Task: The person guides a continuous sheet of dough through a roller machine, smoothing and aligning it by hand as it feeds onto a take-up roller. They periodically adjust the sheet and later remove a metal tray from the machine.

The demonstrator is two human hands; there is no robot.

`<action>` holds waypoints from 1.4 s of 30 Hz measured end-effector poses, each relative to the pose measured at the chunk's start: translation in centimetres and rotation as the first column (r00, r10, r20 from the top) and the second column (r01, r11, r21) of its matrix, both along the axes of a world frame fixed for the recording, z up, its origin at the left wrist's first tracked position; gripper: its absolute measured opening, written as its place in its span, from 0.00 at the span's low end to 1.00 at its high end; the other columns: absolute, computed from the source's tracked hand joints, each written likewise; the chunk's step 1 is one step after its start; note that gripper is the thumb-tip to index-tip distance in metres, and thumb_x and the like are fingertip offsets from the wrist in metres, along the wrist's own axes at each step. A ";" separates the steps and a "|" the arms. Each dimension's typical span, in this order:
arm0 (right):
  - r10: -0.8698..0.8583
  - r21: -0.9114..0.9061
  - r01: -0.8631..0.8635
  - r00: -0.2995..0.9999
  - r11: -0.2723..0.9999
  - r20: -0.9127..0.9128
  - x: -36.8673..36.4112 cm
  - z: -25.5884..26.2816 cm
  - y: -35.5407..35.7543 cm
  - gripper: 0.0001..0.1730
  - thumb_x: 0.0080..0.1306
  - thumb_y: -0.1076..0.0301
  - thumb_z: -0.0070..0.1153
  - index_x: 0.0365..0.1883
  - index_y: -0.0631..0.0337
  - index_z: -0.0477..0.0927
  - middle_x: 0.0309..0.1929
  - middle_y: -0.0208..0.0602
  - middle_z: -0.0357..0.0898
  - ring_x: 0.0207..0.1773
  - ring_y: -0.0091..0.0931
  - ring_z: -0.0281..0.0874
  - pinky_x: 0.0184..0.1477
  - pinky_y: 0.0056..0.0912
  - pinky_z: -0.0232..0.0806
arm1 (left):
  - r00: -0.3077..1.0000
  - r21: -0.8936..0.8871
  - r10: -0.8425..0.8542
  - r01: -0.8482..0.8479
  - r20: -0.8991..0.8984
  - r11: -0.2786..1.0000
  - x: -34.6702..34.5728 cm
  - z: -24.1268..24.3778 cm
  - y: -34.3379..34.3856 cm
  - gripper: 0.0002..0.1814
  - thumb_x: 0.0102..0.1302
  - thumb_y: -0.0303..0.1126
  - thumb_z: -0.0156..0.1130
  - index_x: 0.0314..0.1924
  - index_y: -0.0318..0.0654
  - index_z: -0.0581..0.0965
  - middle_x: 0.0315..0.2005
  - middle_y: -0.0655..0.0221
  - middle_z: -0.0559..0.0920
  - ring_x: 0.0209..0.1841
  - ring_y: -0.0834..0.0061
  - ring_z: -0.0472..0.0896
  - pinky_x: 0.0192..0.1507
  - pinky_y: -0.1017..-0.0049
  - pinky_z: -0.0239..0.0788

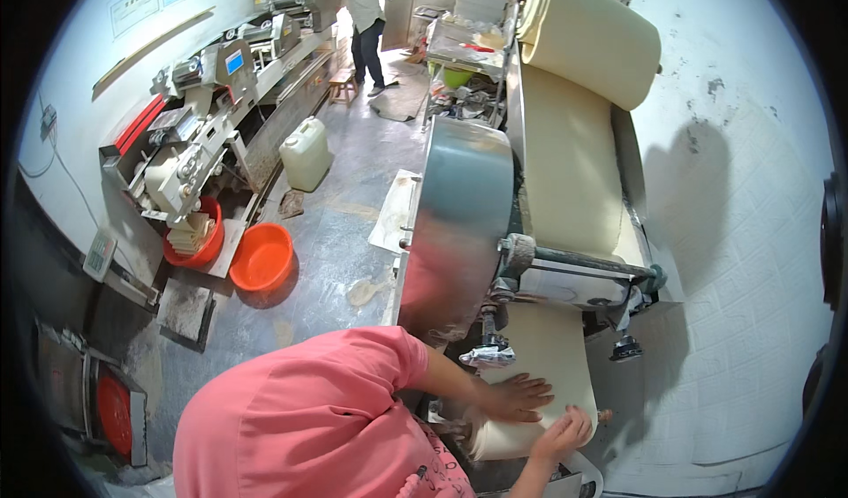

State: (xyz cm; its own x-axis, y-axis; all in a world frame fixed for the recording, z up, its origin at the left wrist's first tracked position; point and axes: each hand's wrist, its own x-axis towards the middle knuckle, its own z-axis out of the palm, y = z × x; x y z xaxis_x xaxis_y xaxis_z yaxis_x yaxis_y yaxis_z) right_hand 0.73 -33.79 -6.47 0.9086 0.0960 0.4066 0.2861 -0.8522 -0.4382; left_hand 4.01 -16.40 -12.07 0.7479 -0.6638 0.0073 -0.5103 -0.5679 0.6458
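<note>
A pale dough sheet [543,339] comes down from a metal roller machine and winds onto a dough roll [513,440] low in front of me. My left hand [520,397] lies flat on the sheet just above the roll, fingers apart. At the roll's right side is my right hand [564,432], its fingers bent against the dough; whether they pinch the edge is unclear. The rod end [604,415] sticks out past the roll on the right. A larger dough roll [589,34] sits high at the machine's far end, feeding a sheet [570,160] down the chute.
A rounded metal guard [467,173] and adjusting knobs [489,355] stand close to my left arm. To the left are an orange basin [262,257], a red basin [212,243] with folded dough sheets, a plastic jerrycan [306,153] and more machines [225,67]. Another person [366,28] stands far back.
</note>
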 end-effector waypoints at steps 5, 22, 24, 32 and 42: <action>-0.045 -0.259 0.036 0.999 0.965 -0.026 0.4 -0.7 2.4 0.29 0.69 0.47 0.38 0.58 0.59 0.70 0.64 0.51 0.63 0.72 0.47 0.51 0.68 0.59 0.42 | 0.998 -0.070 -0.061 0.061 0.011 0.996 1.7 -0.7 0.6 0.37 0.72 0.56 0.36 0.71 0.40 0.53 0.72 0.56 0.50 0.75 0.58 0.43 0.72 0.53 0.34; -0.027 -0.127 0.027 1.000 0.992 0.002 0.6 0.3 2.6 0.24 0.66 0.54 0.46 0.56 0.58 0.71 0.63 0.49 0.62 0.70 0.45 0.53 0.67 0.57 0.45 | 0.985 0.037 -0.141 0.145 -0.099 0.989 0.8 2.2 0.6 0.37 0.73 0.57 0.31 0.73 0.42 0.46 0.73 0.59 0.45 0.76 0.60 0.39 0.73 0.54 0.29; -0.048 -0.193 0.045 0.999 0.980 -0.006 0.5 -0.3 2.4 0.27 0.67 0.50 0.44 0.58 0.57 0.71 0.65 0.49 0.60 0.72 0.46 0.50 0.68 0.60 0.42 | 0.967 -0.209 -0.136 0.090 -0.215 0.974 1.3 1.1 0.9 0.37 0.73 0.56 0.32 0.73 0.43 0.47 0.73 0.61 0.46 0.76 0.61 0.40 0.73 0.54 0.28; -0.033 -0.138 0.045 0.995 0.989 0.089 -3.5 -2.4 -0.9 0.25 0.66 0.55 0.43 0.57 0.58 0.72 0.66 0.51 0.60 0.71 0.49 0.51 0.67 0.59 0.43 | 0.978 0.154 -0.110 0.083 0.177 0.985 1.4 1.3 2.4 0.38 0.72 0.57 0.35 0.73 0.40 0.48 0.73 0.58 0.46 0.75 0.58 0.41 0.72 0.53 0.30; -0.048 -0.152 0.063 0.994 0.986 0.100 0.3 0.4 2.9 0.24 0.67 0.57 0.45 0.56 0.60 0.71 0.64 0.50 0.62 0.70 0.47 0.51 0.68 0.59 0.41 | 0.959 -0.265 -0.177 0.115 -0.223 0.957 1.6 1.4 -0.1 0.37 0.72 0.58 0.32 0.72 0.40 0.51 0.72 0.56 0.51 0.75 0.59 0.43 0.72 0.53 0.33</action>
